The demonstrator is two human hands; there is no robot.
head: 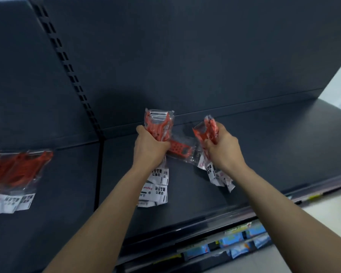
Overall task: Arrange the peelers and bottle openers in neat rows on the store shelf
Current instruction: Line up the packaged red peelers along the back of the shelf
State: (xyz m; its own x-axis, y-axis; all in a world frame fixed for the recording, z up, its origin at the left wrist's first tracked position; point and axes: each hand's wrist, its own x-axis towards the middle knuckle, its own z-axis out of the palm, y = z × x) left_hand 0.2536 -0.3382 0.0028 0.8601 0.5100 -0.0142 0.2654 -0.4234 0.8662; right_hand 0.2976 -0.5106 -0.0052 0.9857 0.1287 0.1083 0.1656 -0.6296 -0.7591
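My left hand (149, 147) grips a bunch of red peelers (159, 125) in clear bags, heads up, their white labels hanging below my wrist. A smaller bunch of red peelers (208, 129) is gripped by my right hand (222, 148), its labels trailing down to the right. Between the two hands one bagged red piece with round holes (178, 152) lies flat on the dark shelf (274, 146). A row of red peelers (18, 170) in bags lies on the neighbouring shelf section at far left.
The dark back panel (185, 56) rises behind the shelf, with a slotted upright (67, 71) dividing the two sections. A clear price rail (234, 211) runs along the front edge. Blue packaged goods (240, 243) sit on lower shelves at bottom right.
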